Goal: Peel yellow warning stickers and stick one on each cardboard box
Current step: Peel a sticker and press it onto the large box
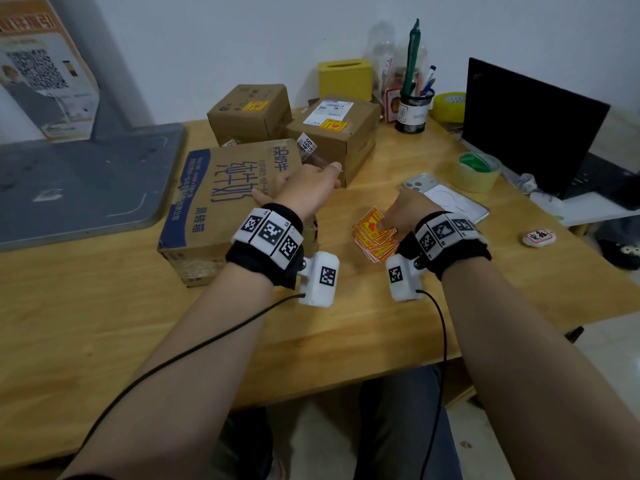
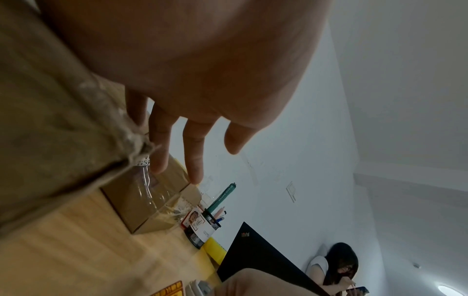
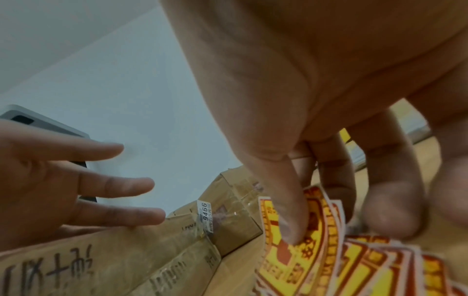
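Observation:
Three cardboard boxes stand on the wooden table. The two small ones at the back (image 1: pixel 252 116) (image 1: pixel 343 143) each carry a yellow sticker (image 1: pixel 255 106) (image 1: pixel 333 125) on top. The large box (image 1: pixel 228 202) with blue print lies nearer. My left hand (image 1: pixel 311 183) rests flat on its right end, fingers straight and spread (image 2: pixel 195 160). A fanned pile of yellow warning stickers (image 1: pixel 375 239) lies to the right. My right hand (image 1: pixel 386 221) pinches the top sticker (image 3: pixel 286 266), with the thumb (image 3: pixel 291 216) on its face and the fingers behind.
A phone (image 1: pixel 446 199) lies just beyond the stickers. Tape rolls (image 1: pixel 479 171) (image 1: pixel 449 106), a pen holder (image 1: pixel 414 110), a yellow tissue box (image 1: pixel 344 77) and a laptop (image 1: pixel 530 126) crowd the back right. A grey platform (image 1: pixel 79 181) lies at the left. A person (image 2: pixel 336 268) sits by the wall.

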Demonstrator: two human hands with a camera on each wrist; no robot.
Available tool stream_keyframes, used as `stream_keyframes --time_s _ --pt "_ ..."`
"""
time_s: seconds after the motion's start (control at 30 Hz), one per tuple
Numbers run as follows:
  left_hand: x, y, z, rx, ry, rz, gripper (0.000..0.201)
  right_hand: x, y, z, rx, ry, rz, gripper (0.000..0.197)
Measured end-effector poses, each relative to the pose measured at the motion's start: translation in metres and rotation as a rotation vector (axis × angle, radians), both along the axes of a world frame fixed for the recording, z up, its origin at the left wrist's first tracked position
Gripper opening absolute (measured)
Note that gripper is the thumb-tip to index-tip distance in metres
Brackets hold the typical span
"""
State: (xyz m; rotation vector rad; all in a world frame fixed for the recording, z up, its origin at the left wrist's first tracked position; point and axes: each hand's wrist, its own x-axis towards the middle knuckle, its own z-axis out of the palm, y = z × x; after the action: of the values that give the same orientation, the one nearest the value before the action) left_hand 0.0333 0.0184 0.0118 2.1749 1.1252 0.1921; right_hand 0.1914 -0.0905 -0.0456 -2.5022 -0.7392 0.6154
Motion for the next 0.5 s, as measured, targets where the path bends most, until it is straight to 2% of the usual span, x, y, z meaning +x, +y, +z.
stream_keyframes --time_s 0.13,0.33,0.5 --pt "-0.001 0.005 -0.002 -0.019 -0.029 0.001 0.046 0.001 0.001 0.003 0.041 -0.027 -0.027 0.037" --pt "-0.002 0.006 -0.004 -0.021 -0.036 0.016 0.046 0.001 0.003 0.009 0.065 -0.181 -0.090 0.017" --pt "-0.002 0.009 -0.005 -0.032 -0.044 0.008 0.045 -0.006 0.004 0.020 0.123 -0.181 -0.119 0.019"
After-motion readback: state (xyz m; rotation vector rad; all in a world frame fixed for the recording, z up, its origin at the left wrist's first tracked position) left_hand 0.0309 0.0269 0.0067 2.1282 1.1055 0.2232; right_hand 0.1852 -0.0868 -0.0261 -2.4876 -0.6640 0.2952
